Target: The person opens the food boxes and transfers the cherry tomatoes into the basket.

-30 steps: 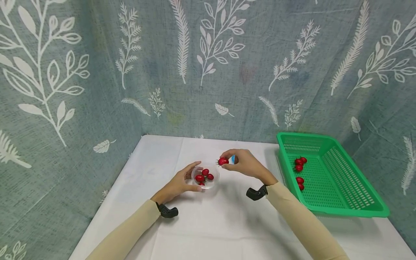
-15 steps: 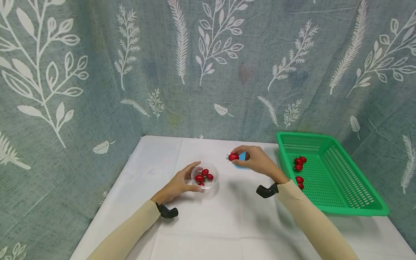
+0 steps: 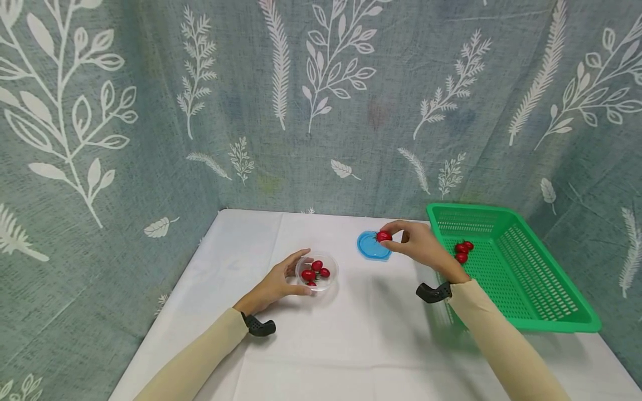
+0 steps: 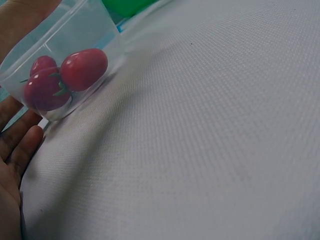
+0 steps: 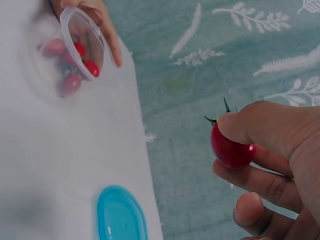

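My left hand (image 3: 275,284) holds the side of a clear plastic tub (image 3: 328,283) on the white table, thumb and fingers curved about it. Several cherry tomatoes (image 4: 84,69) lie inside the tub, some with green stalks. My right hand (image 3: 418,243) pinches one cherry tomato (image 5: 233,146) between thumb and fingers, its green stalk pointing away from the palm. In the head view this tomato overlaps the right part of a blue lid (image 3: 372,253) on the table.
A green plastic basket (image 3: 546,324) stands at the right with cherry tomatoes (image 3: 461,257) near its left side; my right forearm hides part of it. A patterned grey-green curtain (image 3: 301,167) hangs behind and left of the white table (image 3: 311,345).
My right hand has moved right with the cherry tomato, from beside the tub toward the basket, uncovering the blue lid. The left hand and the tub have stayed in place.
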Available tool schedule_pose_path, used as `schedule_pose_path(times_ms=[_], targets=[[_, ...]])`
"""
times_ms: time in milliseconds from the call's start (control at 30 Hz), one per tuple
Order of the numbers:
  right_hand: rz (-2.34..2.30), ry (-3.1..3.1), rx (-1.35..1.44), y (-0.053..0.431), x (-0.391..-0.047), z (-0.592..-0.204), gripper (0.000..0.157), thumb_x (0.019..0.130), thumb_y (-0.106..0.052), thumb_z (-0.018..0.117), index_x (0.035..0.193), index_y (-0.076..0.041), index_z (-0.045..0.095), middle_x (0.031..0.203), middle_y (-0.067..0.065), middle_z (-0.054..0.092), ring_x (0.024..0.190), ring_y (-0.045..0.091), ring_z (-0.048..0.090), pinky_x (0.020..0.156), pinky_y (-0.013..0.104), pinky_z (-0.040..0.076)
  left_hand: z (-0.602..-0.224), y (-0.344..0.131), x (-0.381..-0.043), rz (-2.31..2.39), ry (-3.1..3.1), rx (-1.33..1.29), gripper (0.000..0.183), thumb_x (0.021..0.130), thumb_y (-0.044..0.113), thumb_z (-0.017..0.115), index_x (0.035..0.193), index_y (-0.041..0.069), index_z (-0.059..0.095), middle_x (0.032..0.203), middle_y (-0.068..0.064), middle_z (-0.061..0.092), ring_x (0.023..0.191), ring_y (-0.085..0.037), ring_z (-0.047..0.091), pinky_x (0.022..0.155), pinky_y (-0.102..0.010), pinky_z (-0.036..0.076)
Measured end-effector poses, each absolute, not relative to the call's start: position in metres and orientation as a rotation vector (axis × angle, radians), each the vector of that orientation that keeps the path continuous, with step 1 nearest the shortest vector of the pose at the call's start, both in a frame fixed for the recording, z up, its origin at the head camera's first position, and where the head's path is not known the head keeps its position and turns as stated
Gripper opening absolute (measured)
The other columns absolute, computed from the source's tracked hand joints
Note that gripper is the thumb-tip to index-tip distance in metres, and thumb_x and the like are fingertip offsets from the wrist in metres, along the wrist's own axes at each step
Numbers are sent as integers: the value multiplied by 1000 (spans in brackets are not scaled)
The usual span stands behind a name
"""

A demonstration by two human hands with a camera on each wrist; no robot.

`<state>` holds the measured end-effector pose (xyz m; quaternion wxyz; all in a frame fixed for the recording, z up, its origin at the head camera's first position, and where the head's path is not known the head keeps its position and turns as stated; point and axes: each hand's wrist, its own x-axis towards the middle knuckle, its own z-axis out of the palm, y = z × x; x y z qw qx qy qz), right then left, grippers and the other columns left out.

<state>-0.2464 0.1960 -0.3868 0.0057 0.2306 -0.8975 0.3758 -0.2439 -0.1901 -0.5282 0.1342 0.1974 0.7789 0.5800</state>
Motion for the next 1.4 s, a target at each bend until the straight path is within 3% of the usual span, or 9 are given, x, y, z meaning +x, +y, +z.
schedule_pose_path(times_ms=[367,600,900,1200,1400], targets=[[1140,-2853,549,232,-244,-389,32,94,-36,78,121,-19,73,112,3,68,66,25,51,51,34,40,-528,-190,-244,1677,2253,558,106,77,29,94,163,30,32,158,8,43,146,-27,39,120,-56,28],[1083,-2887,465,251,-244,-392,31,95,-33,77,123,-20,72,113,4,67,61,24,49,48,33,36,-526,-189,-245,1683,2250,556,105,77,27,94,162,30,32,158,7,43,146,-29,38,120,-57,27],[1064,-2873,386,277,-238,-395,34,96,-34,75,126,-16,71,114,6,68,66,25,53,51,33,42,-527,-189,-244,1671,2267,536,103,78,26,93,162,33,33,160,6,40,145,-30,38,120,-58,27],[1122,-2881,298,302,-231,-393,46,97,-39,73,133,-12,66,87,15,69,62,27,59,56,39,49,-527,-189,-244,1679,2254,546,104,78,23,93,162,29,32,160,4,40,145,-31,38,120,-58,27],[1166,-2869,236,317,-226,-394,49,97,-43,71,135,-12,64,116,16,69,80,25,66,64,40,52,-527,-189,-244,1685,2244,549,104,79,22,93,162,28,32,160,3,41,146,-30,38,120,-58,26]])
